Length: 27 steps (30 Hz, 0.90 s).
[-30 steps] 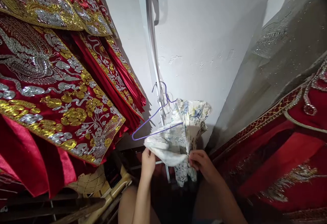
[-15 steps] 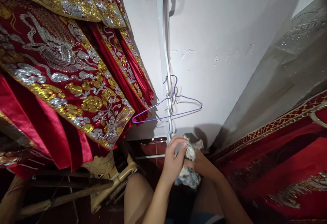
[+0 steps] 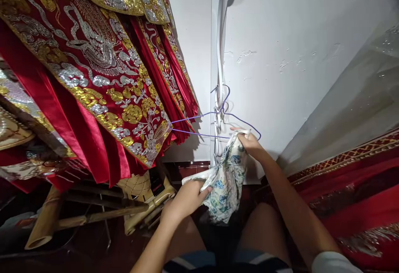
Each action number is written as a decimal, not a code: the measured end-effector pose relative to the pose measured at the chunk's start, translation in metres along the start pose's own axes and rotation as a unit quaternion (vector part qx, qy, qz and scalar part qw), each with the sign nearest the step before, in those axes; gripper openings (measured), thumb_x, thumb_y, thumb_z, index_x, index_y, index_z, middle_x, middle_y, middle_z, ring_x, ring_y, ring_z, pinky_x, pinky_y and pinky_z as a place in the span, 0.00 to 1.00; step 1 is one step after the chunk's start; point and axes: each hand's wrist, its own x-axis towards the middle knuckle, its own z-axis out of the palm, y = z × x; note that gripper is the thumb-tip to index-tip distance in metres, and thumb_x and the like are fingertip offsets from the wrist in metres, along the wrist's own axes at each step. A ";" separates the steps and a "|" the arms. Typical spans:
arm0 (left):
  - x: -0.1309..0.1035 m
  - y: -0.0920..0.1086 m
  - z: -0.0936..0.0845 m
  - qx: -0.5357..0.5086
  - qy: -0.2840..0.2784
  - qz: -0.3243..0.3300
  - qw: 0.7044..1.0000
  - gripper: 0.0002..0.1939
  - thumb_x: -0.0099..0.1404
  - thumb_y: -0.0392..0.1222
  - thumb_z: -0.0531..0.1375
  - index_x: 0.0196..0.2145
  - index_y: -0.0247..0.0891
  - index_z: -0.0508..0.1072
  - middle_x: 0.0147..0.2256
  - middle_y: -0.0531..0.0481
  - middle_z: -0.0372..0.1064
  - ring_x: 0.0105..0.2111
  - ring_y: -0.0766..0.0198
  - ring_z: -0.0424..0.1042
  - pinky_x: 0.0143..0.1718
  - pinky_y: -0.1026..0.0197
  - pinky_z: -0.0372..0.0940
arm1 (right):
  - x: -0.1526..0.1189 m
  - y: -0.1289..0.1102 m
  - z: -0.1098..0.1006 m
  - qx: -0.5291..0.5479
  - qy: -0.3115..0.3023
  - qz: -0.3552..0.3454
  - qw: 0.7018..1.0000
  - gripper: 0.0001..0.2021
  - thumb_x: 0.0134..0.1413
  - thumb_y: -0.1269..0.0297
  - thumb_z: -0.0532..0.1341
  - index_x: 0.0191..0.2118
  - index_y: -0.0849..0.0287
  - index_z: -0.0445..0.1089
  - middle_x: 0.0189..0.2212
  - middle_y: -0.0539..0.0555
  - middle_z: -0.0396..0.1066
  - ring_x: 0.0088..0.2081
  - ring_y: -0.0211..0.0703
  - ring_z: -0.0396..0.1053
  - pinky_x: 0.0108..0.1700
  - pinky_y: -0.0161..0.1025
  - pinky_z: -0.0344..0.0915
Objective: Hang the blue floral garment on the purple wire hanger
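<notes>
A white cloth garment with a blue and green floral print (image 3: 226,185) hangs stretched between my two hands; its exact kind I cannot make out. My left hand (image 3: 190,198) grips its lower left edge, thumb on top. Higher up, my right hand (image 3: 247,141) pinches the upper right edge, close to the lower bar of a purple wire hanger (image 3: 199,134). That hanger hangs by its hook from a white strap (image 3: 220,57) against the wall. Folds of cloth hide some of my fingertips.
Red costumes with gold and silver sequins (image 3: 109,77) hang on the left. Below them stands a bamboo chair (image 3: 134,219) with a phone (image 3: 156,183) on it. A red fringed cloth (image 3: 358,194) lies to the right. The white wall (image 3: 280,23) rises ahead.
The garment was bunched up between both hands and is now spread out. My right hand has moved up toward the hanger, my left hand down and left. The view has shifted slightly.
</notes>
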 end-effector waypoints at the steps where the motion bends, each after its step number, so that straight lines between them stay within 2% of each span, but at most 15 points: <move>1: -0.003 0.001 -0.002 0.032 -0.009 -0.015 0.999 0.21 0.72 0.51 0.49 0.32 0.35 0.75 0.32 0.42 0.74 0.33 0.55 0.72 0.37 0.59 0.61 | 0.001 0.009 0.006 -0.019 -0.019 0.011 1.000 0.07 0.53 0.60 0.57 0.30 0.57 0.68 0.26 0.51 0.68 0.32 0.43 0.66 0.35 0.37 0.63; 3: -0.007 0.000 -0.005 0.076 -0.026 -0.037 0.996 0.20 0.72 0.49 0.50 0.33 0.35 0.76 0.34 0.38 0.75 0.36 0.51 0.74 0.40 0.55 0.64 | -0.003 0.025 0.013 -0.048 -0.026 0.033 0.998 0.08 0.51 0.61 0.57 0.24 0.55 0.62 0.21 0.48 0.62 0.28 0.41 0.61 0.31 0.36 0.59; 5: -0.007 -0.006 -0.011 0.085 -0.005 -0.044 0.995 0.19 0.71 0.46 0.51 0.36 0.34 0.78 0.40 0.35 0.77 0.44 0.48 0.74 0.47 0.52 0.65 | -0.013 0.034 0.012 -0.058 0.010 0.045 0.997 0.11 0.51 0.61 0.57 0.22 0.55 0.56 0.19 0.46 0.56 0.24 0.38 0.55 0.28 0.35 0.54; 7: -0.003 -0.016 -0.021 0.079 0.055 -0.040 0.995 0.17 0.70 0.42 0.52 0.42 0.34 0.79 0.49 0.34 0.75 0.53 0.47 0.70 0.56 0.50 0.63 | -0.025 0.036 0.004 -0.060 0.059 0.043 0.996 0.13 0.51 0.60 0.57 0.22 0.54 0.52 0.18 0.45 0.51 0.24 0.37 0.50 0.25 0.35 0.50; 9: 0.004 -0.029 -0.036 0.085 0.137 -0.043 0.986 0.18 0.69 0.41 0.51 0.44 0.34 0.79 0.60 0.35 0.68 0.60 0.45 0.63 0.62 0.46 0.58 | -0.036 0.031 -0.010 -0.062 0.093 0.035 0.993 0.17 0.52 0.58 0.58 0.21 0.54 0.49 0.18 0.44 0.46 0.23 0.37 0.47 0.25 0.35 0.46; 11: 0.015 -0.038 -0.054 0.093 0.210 -0.051 0.972 0.18 0.69 0.41 0.50 0.41 0.35 0.79 0.65 0.38 0.60 0.62 0.42 0.60 0.63 0.41 0.56 | -0.044 0.023 -0.023 -0.062 0.097 0.027 0.993 0.19 0.52 0.56 0.59 0.21 0.54 0.48 0.18 0.44 0.44 0.23 0.36 0.46 0.25 0.36 0.44; 13: 0.028 -0.041 -0.071 0.087 0.257 -0.043 0.961 0.19 0.70 0.43 0.48 0.40 0.36 0.79 0.67 0.39 0.57 0.60 0.41 0.62 0.61 0.39 0.58 | -0.050 0.014 -0.032 -0.061 0.092 0.027 0.993 0.19 0.53 0.55 0.59 0.20 0.54 0.49 0.17 0.44 0.45 0.23 0.36 0.46 0.25 0.36 0.44; 16: 0.044 -0.034 -0.088 0.064 0.271 -0.031 0.960 0.20 0.70 0.42 0.47 0.41 0.36 0.78 0.64 0.34 0.62 0.55 0.43 0.70 0.55 0.43 0.64 | -0.055 0.005 -0.038 -0.076 0.096 0.025 0.992 0.18 0.53 0.57 0.58 0.20 0.54 0.51 0.16 0.44 0.47 0.23 0.36 0.47 0.25 0.36 0.45; 19: 0.051 -0.027 -0.093 0.071 0.255 -0.086 0.960 0.21 0.70 0.43 0.45 0.36 0.36 0.76 0.48 0.31 0.75 0.45 0.42 0.76 0.45 0.47 0.67 | -0.056 0.004 -0.038 -0.114 0.117 -0.002 0.986 0.18 0.53 0.57 0.58 0.19 0.54 0.50 0.16 0.44 0.47 0.23 0.36 0.47 0.25 0.36 0.46; 22: 0.052 -0.031 -0.091 0.083 0.234 -0.133 0.959 0.21 0.70 0.45 0.45 0.34 0.36 0.76 0.35 0.35 0.77 0.38 0.44 0.76 0.37 0.52 0.65 | -0.056 0.008 -0.035 -0.125 0.126 -0.029 0.984 0.19 0.52 0.57 0.58 0.18 0.54 0.49 0.15 0.44 0.47 0.22 0.36 0.48 0.26 0.37 0.47; 25: 0.054 -0.040 -0.090 0.058 0.217 -0.149 0.963 0.22 0.71 0.48 0.46 0.36 0.36 0.77 0.36 0.35 0.77 0.39 0.44 0.76 0.38 0.53 0.65 | -0.056 0.009 -0.032 -0.111 0.123 -0.040 0.985 0.19 0.53 0.58 0.58 0.18 0.53 0.49 0.14 0.44 0.47 0.21 0.37 0.48 0.26 0.37 0.47; 27: 0.056 -0.042 -0.093 0.033 0.251 -0.144 0.957 0.22 0.70 0.49 0.47 0.41 0.35 0.77 0.39 0.35 0.78 0.43 0.44 0.76 0.42 0.52 0.65 | -0.057 0.008 -0.030 -0.097 0.118 -0.040 0.988 0.20 0.54 0.57 0.58 0.18 0.53 0.49 0.14 0.44 0.47 0.21 0.37 0.48 0.26 0.37 0.46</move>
